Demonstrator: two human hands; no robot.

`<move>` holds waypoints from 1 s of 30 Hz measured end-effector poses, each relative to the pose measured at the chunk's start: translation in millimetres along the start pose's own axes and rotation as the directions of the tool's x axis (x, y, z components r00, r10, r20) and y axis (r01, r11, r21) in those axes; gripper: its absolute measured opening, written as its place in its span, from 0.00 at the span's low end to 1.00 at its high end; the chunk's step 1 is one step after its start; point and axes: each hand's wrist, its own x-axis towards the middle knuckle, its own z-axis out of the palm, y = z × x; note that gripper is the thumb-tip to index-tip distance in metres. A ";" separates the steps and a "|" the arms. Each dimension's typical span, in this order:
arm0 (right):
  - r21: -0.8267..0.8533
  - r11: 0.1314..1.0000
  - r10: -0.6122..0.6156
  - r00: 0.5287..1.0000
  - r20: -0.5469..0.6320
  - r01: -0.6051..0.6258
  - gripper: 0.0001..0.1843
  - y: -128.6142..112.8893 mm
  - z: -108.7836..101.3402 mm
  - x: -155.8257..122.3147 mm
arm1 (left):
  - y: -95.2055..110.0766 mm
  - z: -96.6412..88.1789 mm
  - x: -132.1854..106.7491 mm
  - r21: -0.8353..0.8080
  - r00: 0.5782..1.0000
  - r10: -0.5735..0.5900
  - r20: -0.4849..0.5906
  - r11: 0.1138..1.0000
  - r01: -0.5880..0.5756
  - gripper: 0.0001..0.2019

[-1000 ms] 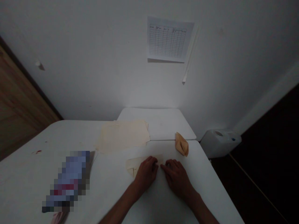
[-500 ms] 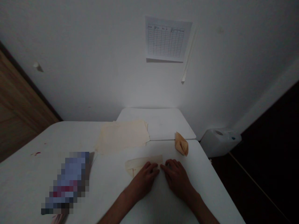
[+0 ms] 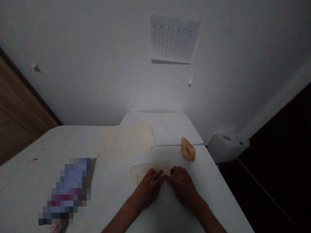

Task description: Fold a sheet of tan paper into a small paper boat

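A cream sheet of paper [image 3: 148, 167], folded into a low piece with a long band along its far edge, lies flat on the white table [image 3: 116, 194]. My left hand [image 3: 153, 186] rests over its right half, fingers bent and pressed on the paper. At its right end, my right hand [image 3: 181, 181] has its fingers curled, with the thumb and index fingertip at the paper's near right corner. The two hands' fingertips nearly meet there. A brown folded paper boat [image 3: 188, 150] sits just beyond my right hand. The paper under my fingers is hidden.
Larger cream sheets [image 3: 127, 140] lie farther back, left of centre. A blurred-out blue package [image 3: 66, 189] is at the left. Behind stands a wall with a printed table sheet [image 3: 172, 40]. A white plastic container [image 3: 227, 149] stands beyond the table's right edge.
My right fingertips have shifted slightly left along the paper's corner, closer to my left hand. The paper's right corner now shows a small diagonal fold. The view has shifted a little.
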 end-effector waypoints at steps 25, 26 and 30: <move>-0.021 0.998 0.055 0.998 -0.038 -0.056 0.18 -1.8 -1.3 0.7 | 2.4 4.4 -8.1 0.041 0.999 -0.044 0.003 0.998 0.044 0.18; -0.012 1.000 0.023 0.999 -0.022 -0.023 0.19 -1.7 -1.3 1.1 | 2.2 4.6 -8.3 0.039 0.999 -0.042 0.000 0.998 0.042 0.19; 0.009 1.000 -0.018 1.000 0.005 0.018 0.22 -1.4 -1.2 1.9 | 2.8 4.4 -9.1 0.038 0.999 -0.050 0.008 0.998 0.050 0.21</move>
